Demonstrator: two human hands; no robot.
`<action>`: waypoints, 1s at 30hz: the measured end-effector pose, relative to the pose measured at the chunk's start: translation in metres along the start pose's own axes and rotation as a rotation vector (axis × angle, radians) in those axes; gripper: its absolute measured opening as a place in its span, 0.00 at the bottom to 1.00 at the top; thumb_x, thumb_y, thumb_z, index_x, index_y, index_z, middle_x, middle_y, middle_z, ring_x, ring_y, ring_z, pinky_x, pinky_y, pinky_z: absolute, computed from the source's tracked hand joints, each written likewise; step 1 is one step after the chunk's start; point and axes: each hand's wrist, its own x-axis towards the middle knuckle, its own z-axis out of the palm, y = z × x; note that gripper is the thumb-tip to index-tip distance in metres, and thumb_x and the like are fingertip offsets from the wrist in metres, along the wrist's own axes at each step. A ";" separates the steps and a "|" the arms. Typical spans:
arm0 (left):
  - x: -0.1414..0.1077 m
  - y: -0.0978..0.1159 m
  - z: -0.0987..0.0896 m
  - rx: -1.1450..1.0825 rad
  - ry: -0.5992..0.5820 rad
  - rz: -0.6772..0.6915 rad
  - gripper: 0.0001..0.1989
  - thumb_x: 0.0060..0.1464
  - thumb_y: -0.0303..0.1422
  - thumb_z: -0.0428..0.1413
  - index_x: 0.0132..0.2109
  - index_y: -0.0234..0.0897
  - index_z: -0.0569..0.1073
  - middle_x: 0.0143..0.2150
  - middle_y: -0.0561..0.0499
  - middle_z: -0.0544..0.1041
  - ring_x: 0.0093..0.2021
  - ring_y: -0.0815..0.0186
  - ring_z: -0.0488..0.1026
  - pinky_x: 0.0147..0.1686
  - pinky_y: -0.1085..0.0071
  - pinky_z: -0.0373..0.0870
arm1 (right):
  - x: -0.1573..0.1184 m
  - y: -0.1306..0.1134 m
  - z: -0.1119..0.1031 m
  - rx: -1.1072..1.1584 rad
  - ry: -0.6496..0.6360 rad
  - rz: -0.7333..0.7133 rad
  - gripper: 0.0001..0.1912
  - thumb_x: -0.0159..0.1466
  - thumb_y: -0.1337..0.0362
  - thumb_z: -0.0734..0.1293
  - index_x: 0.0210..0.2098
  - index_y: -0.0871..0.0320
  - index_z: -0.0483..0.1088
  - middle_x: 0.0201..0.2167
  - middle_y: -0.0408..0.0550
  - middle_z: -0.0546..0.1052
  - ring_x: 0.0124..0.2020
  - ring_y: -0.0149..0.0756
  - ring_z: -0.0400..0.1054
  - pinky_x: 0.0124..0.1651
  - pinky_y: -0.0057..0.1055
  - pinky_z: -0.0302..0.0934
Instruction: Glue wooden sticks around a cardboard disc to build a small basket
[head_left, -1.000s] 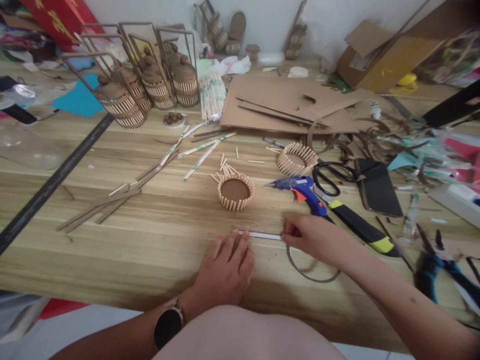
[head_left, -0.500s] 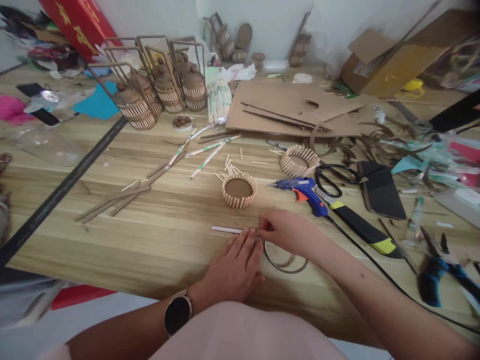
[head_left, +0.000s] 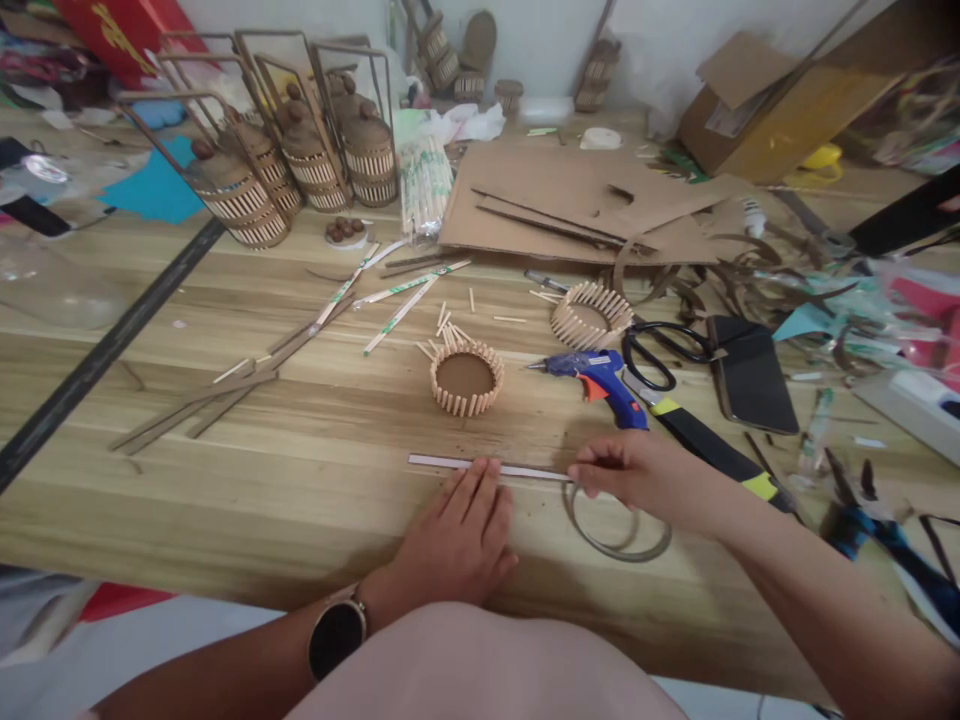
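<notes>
A thin pale strip (head_left: 532, 472) lies straight on the wooden table, its far end curled into a loop under my right hand (head_left: 626, 475). Thumb and fingers of that hand pinch the strip where the curl begins. My left hand (head_left: 461, 535) lies flat with its fingers stretched out, the fingertips pressing the strip down near its left end. Just beyond the strip stands a round brown base ringed with short sticks (head_left: 466, 380). A second stick ring (head_left: 591, 315) sits further back to the right, near a blue glue gun (head_left: 600, 375).
Black scissors (head_left: 656, 355), a yellow-black cutter (head_left: 705, 445), a phone (head_left: 752, 375) and pliers (head_left: 862, 510) lie to the right. Cardboard (head_left: 540, 205) is at the back. Small lidded stick baskets (head_left: 311, 165) stand back left, with brown strips (head_left: 195, 405) nearer.
My right hand has moved right along the strip, away from my left hand, and more straight strip shows between them. The loop has shifted right too. The view has shifted slightly.
</notes>
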 end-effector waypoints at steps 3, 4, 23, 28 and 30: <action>0.001 0.000 0.000 0.016 0.049 0.006 0.25 0.63 0.42 0.48 0.56 0.24 0.66 0.58 0.30 0.72 0.60 0.48 0.69 0.60 0.58 0.57 | -0.006 0.011 -0.007 0.033 -0.020 0.034 0.17 0.58 0.49 0.64 0.23 0.56 0.67 0.18 0.38 0.64 0.19 0.28 0.54 0.22 0.26 0.49; 0.001 0.000 0.000 0.017 0.057 0.006 0.24 0.63 0.42 0.48 0.56 0.24 0.66 0.58 0.30 0.72 0.60 0.48 0.69 0.60 0.58 0.57 | -0.008 0.014 -0.009 0.022 -0.013 0.046 0.17 0.57 0.49 0.64 0.23 0.56 0.68 0.18 0.38 0.65 0.19 0.28 0.54 0.22 0.26 0.49; 0.000 0.000 0.000 0.024 0.056 -0.002 0.22 0.64 0.39 0.46 0.56 0.25 0.66 0.58 0.31 0.72 0.60 0.49 0.68 0.60 0.58 0.58 | -0.014 0.025 -0.020 -0.386 0.082 0.033 0.11 0.60 0.61 0.62 0.27 0.56 0.73 0.24 0.45 0.77 0.28 0.38 0.70 0.31 0.31 0.57; 0.000 0.000 0.000 0.019 0.077 0.000 0.22 0.64 0.39 0.46 0.55 0.24 0.67 0.58 0.30 0.72 0.59 0.48 0.69 0.60 0.57 0.59 | -0.016 0.023 -0.021 -0.437 0.085 0.078 0.11 0.61 0.61 0.62 0.27 0.56 0.74 0.25 0.47 0.78 0.29 0.40 0.71 0.31 0.32 0.56; 0.000 0.000 -0.001 0.016 0.064 -0.002 0.22 0.65 0.39 0.46 0.56 0.25 0.66 0.58 0.31 0.72 0.60 0.49 0.69 0.60 0.57 0.60 | -0.017 0.023 -0.022 -0.450 0.082 0.096 0.12 0.61 0.61 0.62 0.28 0.56 0.75 0.26 0.48 0.79 0.30 0.40 0.72 0.32 0.32 0.57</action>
